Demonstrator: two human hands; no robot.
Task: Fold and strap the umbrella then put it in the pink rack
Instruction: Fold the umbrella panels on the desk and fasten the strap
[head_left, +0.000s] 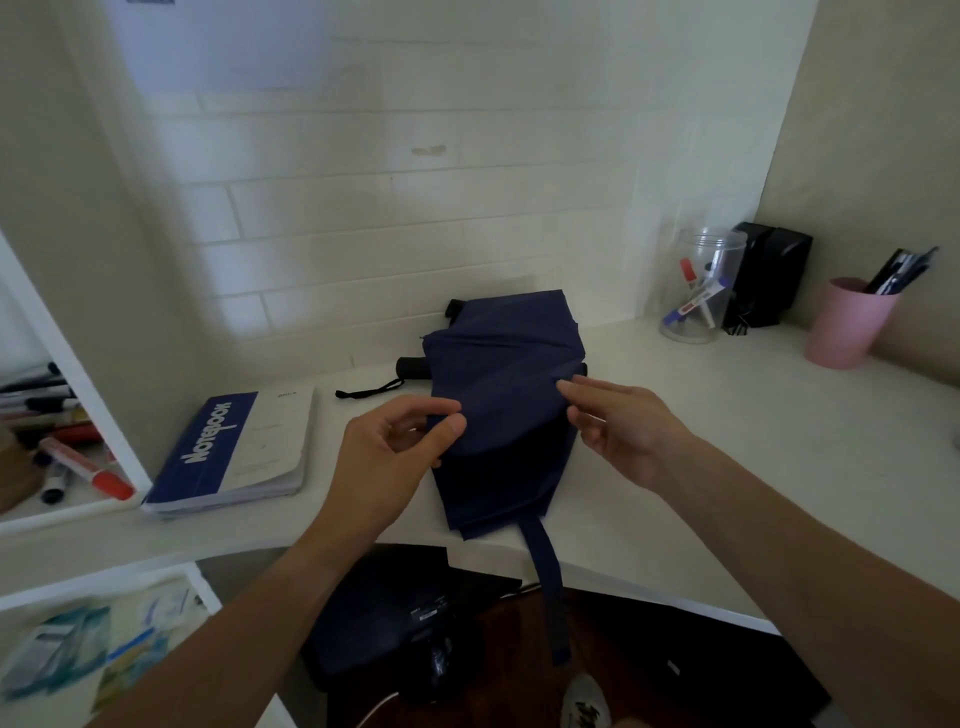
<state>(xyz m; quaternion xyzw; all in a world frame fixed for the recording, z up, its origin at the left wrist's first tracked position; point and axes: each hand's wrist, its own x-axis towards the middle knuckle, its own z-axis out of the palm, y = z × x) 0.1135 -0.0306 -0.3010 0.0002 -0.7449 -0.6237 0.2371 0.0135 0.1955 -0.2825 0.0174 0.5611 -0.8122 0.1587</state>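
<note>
the left hand (400, 447) pinches a fold of the navy umbrella (506, 395) on the white desk (727, 441); the right hand (618, 426) touches it, fingers loosely spread.

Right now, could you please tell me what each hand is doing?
Left hand: pinching a fold of the umbrella fabric.
Right hand: open, fingers touching the fabric.

Navy umbrella (506, 374) (black handle (412, 367)), blue-and-white notebook (234, 449), pink cup (849, 322), white counter (727, 441).
</note>
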